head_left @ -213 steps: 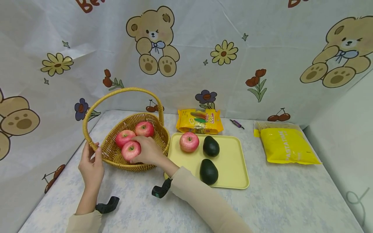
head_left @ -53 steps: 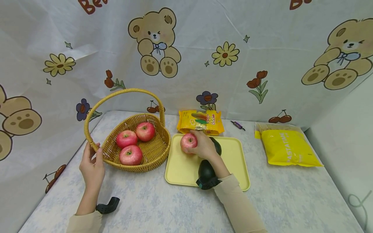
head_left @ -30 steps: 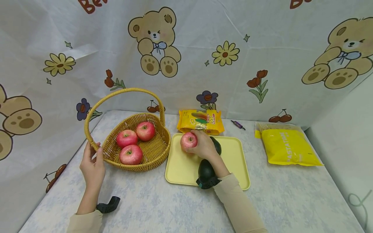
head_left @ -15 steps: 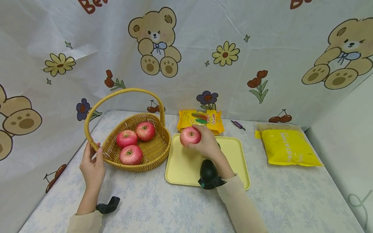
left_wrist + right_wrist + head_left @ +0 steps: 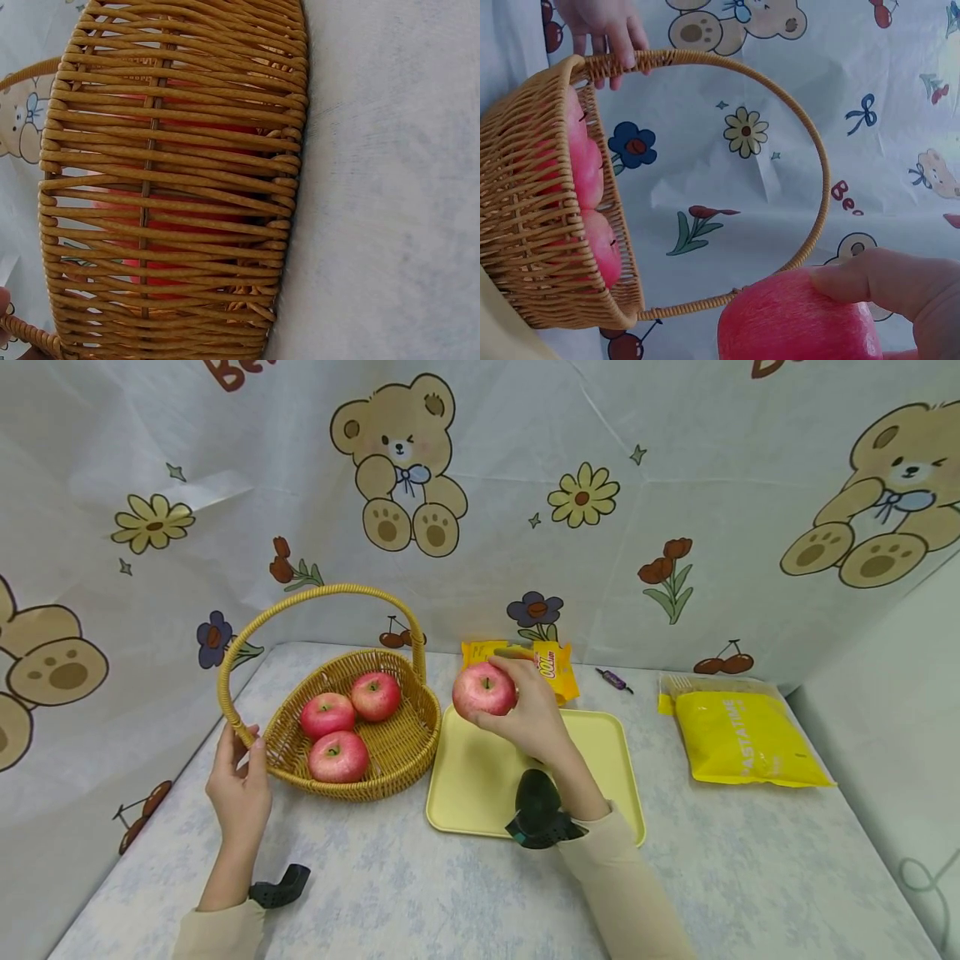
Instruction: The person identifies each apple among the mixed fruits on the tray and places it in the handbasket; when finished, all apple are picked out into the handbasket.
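In the head view my right hand (image 5: 536,714) pinches a red apple (image 5: 480,691) between thumb and fingers, raised over the far edge of the pale yellow tray (image 5: 468,793). The right wrist view shows the same apple (image 5: 795,319) close up, with the thumb along its side. My left hand (image 5: 238,789) grips the foot of the handle of a wicker basket (image 5: 401,760). Three apples (image 5: 339,757) lie inside the basket; the left wrist view shows red through its weave (image 5: 172,195). A dark green avocado (image 5: 536,789) lies on the tray, while another is hidden behind my right hand.
Behind the tray stands a yellow snack packet (image 5: 558,672), partly covered by my right hand. A small purple-wrapped item (image 5: 614,679) lies right of it. A yellow pasta bag (image 5: 750,739) rests at the right. A bear-printed cloth (image 5: 502,443) hangs at the back.
My right hand left an apple in the basket, moved right to the tray, took hold of the apple there and raised it slightly. My left hand stayed on the basket handle.
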`<state>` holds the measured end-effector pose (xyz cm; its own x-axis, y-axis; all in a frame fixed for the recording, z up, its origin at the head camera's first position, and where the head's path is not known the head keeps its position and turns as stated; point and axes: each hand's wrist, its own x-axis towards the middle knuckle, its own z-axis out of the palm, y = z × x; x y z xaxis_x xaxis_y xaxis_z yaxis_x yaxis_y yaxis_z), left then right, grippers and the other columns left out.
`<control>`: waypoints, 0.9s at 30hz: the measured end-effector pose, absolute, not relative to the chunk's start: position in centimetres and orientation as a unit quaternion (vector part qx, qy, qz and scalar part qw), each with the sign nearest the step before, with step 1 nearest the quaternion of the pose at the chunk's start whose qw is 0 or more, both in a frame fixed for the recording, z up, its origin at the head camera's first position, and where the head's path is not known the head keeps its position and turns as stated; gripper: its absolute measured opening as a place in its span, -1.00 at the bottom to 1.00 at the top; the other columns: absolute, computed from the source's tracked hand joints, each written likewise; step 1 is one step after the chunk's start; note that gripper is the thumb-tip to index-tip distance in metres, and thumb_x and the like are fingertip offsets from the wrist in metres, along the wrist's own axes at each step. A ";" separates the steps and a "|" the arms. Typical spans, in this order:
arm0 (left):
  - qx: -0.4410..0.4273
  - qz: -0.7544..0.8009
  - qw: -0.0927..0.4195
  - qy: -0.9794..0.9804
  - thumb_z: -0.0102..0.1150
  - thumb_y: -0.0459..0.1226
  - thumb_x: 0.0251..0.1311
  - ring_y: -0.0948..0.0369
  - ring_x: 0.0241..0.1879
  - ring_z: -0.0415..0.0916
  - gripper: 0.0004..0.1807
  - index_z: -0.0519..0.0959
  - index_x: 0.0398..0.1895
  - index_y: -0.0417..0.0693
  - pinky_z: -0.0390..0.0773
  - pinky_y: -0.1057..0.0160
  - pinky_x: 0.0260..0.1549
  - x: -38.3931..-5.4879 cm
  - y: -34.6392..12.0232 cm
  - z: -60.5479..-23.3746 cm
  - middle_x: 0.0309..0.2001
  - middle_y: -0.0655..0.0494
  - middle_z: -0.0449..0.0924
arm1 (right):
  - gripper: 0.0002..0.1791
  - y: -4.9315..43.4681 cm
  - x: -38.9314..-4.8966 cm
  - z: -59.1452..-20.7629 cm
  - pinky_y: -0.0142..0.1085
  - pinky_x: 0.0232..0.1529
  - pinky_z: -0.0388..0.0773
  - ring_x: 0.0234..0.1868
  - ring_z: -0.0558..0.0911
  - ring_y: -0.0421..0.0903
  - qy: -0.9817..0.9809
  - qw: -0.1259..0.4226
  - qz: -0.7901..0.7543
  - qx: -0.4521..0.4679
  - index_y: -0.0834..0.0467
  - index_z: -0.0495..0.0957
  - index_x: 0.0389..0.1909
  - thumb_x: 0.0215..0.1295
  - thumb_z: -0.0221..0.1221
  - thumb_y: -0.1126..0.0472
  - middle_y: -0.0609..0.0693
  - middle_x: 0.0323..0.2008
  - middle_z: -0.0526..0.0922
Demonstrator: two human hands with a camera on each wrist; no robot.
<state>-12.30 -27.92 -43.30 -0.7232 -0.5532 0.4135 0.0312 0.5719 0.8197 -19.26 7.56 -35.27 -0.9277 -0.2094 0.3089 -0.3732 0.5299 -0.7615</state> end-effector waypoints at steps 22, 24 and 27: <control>0.154 -0.439 0.343 -0.816 -0.07 -0.18 0.47 0.38 0.11 0.45 -0.47 0.24 0.47 0.21 0.36 0.67 -0.10 -12.3 -27.9 -43.3 0.15 -0.05 0.55 | -0.16 -0.4 -19.9 -35.8 -0.07 0.07 0.54 0.11 0.47 0.02 -0.871 0.058 0.441 0.208 0.08 0.42 0.31 -0.07 0.47 0.02 0.08 0.14 0.47; 0.155 -0.438 0.342 -0.817 -0.06 -0.18 0.47 0.34 0.12 0.46 -0.47 0.24 0.47 0.21 0.36 0.67 -0.10 -12.4 -27.9 -43.3 0.15 -0.04 0.55 | -0.16 -1.1 -20.1 -36.2 -0.10 0.05 0.54 0.08 0.49 0.01 -0.878 0.051 0.425 0.213 0.07 0.43 0.30 -0.07 0.46 0.00 0.07 0.13 0.48; 0.158 -0.436 0.341 -0.818 -0.06 -0.18 0.47 0.27 0.13 0.47 -0.47 0.24 0.47 0.21 0.37 0.66 -0.09 -12.4 -27.9 -43.3 0.15 -0.04 0.55 | -0.16 -2.1 -20.4 -36.7 -0.13 0.02 0.56 0.07 0.51 -0.02 -0.892 0.044 0.394 0.217 0.05 0.43 0.30 -0.08 0.46 -0.03 0.06 0.13 0.49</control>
<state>-12.35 -27.92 -43.32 -0.7183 -0.5552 0.4192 0.0393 0.5692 0.8212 -20.39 -2.08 -36.72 -0.9015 -0.3527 0.2507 -0.4228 0.5947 -0.6838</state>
